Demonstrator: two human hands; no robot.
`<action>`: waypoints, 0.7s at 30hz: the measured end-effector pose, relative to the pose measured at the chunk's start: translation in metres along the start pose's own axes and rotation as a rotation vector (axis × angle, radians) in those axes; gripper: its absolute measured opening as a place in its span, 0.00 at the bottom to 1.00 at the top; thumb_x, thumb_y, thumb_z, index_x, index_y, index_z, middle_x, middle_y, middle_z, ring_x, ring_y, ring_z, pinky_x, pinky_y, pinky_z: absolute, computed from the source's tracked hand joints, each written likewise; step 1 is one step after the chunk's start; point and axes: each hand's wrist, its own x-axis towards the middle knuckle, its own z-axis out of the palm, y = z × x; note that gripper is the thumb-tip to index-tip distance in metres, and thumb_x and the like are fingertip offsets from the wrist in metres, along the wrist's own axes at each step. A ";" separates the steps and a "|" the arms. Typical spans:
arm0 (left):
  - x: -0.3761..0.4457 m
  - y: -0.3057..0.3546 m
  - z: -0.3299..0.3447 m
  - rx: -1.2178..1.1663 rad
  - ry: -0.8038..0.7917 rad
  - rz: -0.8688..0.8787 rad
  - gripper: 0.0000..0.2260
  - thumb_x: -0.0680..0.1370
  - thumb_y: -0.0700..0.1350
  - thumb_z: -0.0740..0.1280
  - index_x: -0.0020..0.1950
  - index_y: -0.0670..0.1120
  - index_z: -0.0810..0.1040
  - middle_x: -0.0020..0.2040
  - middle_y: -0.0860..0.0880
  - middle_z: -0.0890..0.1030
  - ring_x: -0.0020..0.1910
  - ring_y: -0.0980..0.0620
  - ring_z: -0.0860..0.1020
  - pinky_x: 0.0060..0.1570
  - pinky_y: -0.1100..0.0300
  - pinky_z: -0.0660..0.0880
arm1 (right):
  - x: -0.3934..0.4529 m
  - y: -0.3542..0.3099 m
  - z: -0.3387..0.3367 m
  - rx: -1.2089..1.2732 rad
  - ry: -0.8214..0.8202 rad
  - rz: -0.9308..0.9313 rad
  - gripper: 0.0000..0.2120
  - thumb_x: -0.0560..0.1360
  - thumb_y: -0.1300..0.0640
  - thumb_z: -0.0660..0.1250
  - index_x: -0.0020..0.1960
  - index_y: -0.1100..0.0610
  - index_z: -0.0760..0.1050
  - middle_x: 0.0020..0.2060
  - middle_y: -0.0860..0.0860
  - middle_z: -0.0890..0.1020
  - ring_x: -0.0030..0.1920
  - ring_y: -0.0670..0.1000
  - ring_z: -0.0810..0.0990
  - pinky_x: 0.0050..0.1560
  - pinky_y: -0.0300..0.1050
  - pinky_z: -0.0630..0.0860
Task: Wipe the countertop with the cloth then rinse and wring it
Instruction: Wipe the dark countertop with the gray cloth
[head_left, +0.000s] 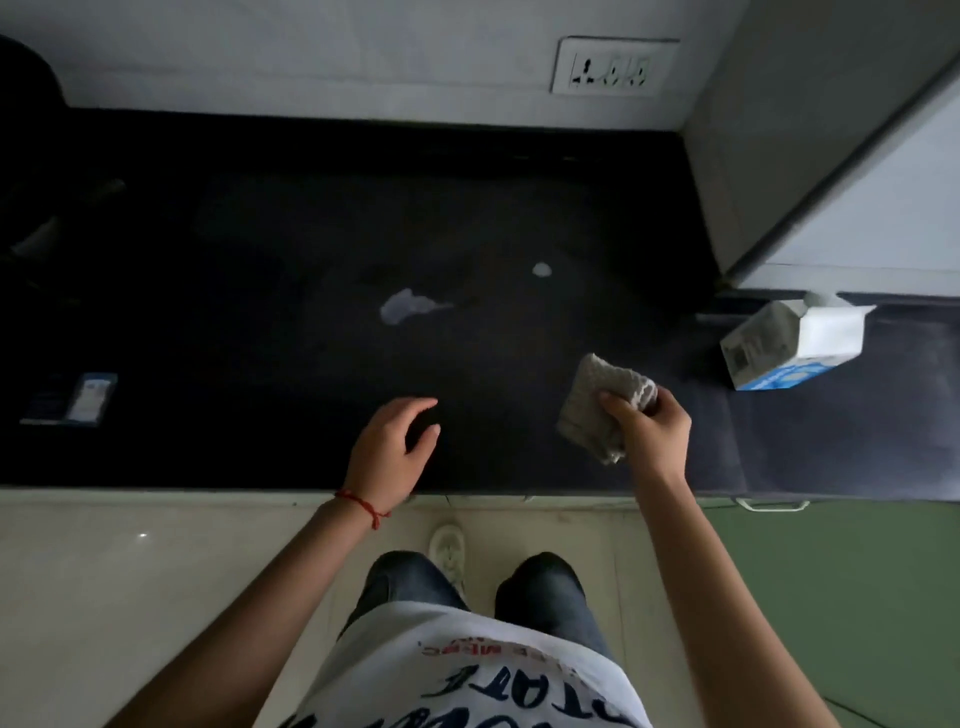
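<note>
Our right hand (649, 431) grips the bunched grey waffle-weave cloth (597, 410) right of centre frame, lifted ready to wipe. Our left hand (395, 452) is empty and half-curled over the dark stone desk (234, 260), likely for balance. Two pale spills (408, 306) lie above, centre frame, unwiped.

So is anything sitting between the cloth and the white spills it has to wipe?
Nothing visible. The cloth, held in the right hand, has bare dark countertop between it and both spills. The carton lies off to the right.
</note>
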 end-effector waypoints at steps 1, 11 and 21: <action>0.009 -0.001 0.003 0.067 0.021 0.019 0.16 0.75 0.41 0.67 0.62 0.40 0.76 0.61 0.41 0.78 0.62 0.44 0.75 0.61 0.53 0.71 | 0.013 -0.010 0.006 -0.040 0.011 -0.032 0.09 0.67 0.61 0.72 0.46 0.56 0.75 0.36 0.48 0.79 0.39 0.48 0.77 0.40 0.41 0.73; 0.044 -0.013 0.045 0.606 -0.153 -0.040 0.26 0.74 0.56 0.59 0.68 0.45 0.70 0.70 0.42 0.70 0.69 0.41 0.69 0.64 0.39 0.67 | 0.114 -0.030 0.065 -0.822 -0.195 -0.749 0.21 0.66 0.67 0.68 0.59 0.65 0.73 0.56 0.63 0.79 0.57 0.65 0.76 0.56 0.56 0.72; 0.045 -0.024 0.054 0.630 -0.116 -0.049 0.27 0.73 0.58 0.57 0.69 0.49 0.68 0.71 0.45 0.70 0.70 0.45 0.68 0.67 0.42 0.64 | 0.153 -0.008 0.105 -0.753 -0.243 -0.734 0.23 0.69 0.64 0.68 0.63 0.64 0.72 0.61 0.61 0.78 0.67 0.61 0.71 0.70 0.59 0.61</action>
